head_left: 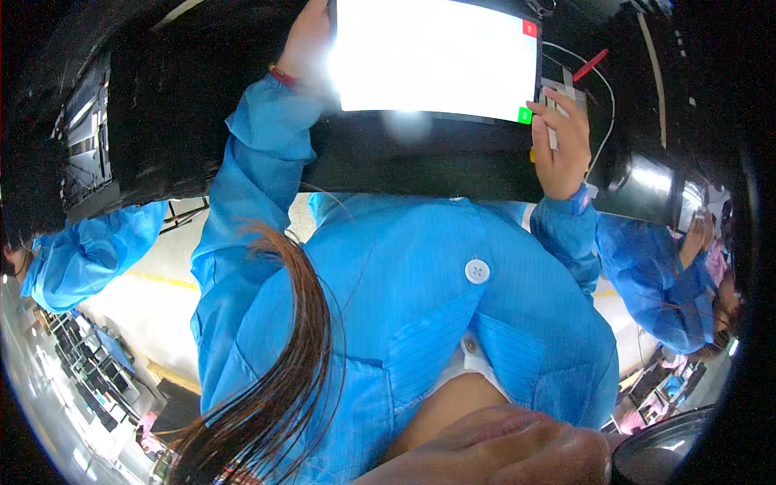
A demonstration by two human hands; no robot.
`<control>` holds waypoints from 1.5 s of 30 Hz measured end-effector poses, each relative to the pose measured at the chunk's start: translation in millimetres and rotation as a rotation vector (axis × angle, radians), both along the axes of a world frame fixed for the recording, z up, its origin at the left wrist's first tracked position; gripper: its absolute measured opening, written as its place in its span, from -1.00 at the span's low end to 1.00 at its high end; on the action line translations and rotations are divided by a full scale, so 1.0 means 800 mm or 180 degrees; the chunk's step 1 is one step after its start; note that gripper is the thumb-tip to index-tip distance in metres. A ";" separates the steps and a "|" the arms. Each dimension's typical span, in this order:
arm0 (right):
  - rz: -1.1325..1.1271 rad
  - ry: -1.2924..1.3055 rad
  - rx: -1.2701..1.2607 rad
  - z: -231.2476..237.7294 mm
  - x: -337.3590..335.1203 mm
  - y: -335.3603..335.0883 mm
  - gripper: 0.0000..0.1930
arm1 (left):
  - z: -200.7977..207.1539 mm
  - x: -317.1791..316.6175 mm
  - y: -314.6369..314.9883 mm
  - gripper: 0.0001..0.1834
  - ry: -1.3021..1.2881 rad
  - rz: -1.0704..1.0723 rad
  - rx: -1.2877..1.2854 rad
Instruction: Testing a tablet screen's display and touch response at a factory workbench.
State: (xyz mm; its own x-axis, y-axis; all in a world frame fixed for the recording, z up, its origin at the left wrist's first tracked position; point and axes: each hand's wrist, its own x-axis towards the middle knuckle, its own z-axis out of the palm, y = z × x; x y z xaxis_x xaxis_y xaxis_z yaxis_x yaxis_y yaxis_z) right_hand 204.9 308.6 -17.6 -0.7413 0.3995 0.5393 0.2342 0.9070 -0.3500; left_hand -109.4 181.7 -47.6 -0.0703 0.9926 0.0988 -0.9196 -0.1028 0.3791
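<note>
A tablet-like flat screen (436,61) glows bright white at the top middle, with a red square in one corner and a green square at its lower right. My left hand (305,44) is at the screen's left edge and appears to grip it; glare and the frame edge hide most of its fingers. At the lower right corner is my right hand (563,145), fingers apart, with fingertips beside the green square. Whether they touch the glass I cannot tell. Nothing shows inside that hand.
Right of the screen, a red pen-like stick (591,65) and a looping white cable (612,105) lie on the dark worktop (420,166). Co-workers in blue sit on both sides, one sleeve (105,250) at left and another (651,275) at right. A slotted metal device (87,133) stands far left.
</note>
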 end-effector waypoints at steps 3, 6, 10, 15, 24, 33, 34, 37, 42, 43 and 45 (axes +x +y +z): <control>-0.0108 0.0050 0.0252 -0.007 0.011 -0.004 -0.86 | -0.002 -0.002 -0.003 -0.41 0.0223 -0.0016 0.0015; 0.0006 0.0024 0.0286 -0.009 0.014 -0.004 -0.86 | 0.001 0.001 -0.003 -0.38 0.0008 -0.0057 -0.0066; -0.0027 -0.0052 0.0304 -0.012 0.011 -0.003 -0.86 | -0.001 0.004 -0.003 -0.36 0.0204 0.0137 -0.0230; -0.0056 -0.0050 0.0345 -0.013 0.010 -0.004 -0.88 | -0.004 0.000 -0.003 -0.34 -0.0057 -0.0068 -0.0122; 0.0417 -0.0070 0.0176 -0.009 -0.024 -0.030 -0.87 | 0.009 0.005 -0.004 -0.31 0.0362 0.0004 -0.0410; 0.0984 -0.0173 0.0166 -0.007 -0.048 -0.044 -0.95 | 0.006 0.005 -0.003 -0.37 0.0360 0.0188 -0.0501; 0.0983 -0.0177 0.0163 -0.007 -0.049 -0.044 -0.95 | 0.008 0.006 -0.003 -0.37 0.0387 0.0218 -0.0583; 0.1070 -0.0160 0.0175 -0.008 -0.051 -0.043 -0.95 | 0.008 0.006 -0.001 -0.38 0.0399 0.0226 -0.0505; 0.1168 -0.0300 0.0270 -0.009 -0.057 -0.043 -0.93 | 0.015 0.010 -0.002 -0.38 0.0426 0.0286 -0.0536; 0.1123 -0.0311 0.0287 -0.006 -0.056 -0.042 -0.93 | 0.017 0.010 -0.002 -0.39 0.0480 0.0077 -0.0532; 0.1007 -0.0191 0.0059 0.004 -0.054 -0.035 -0.89 | -0.014 -0.010 -0.007 -0.42 0.1493 0.1390 -0.2017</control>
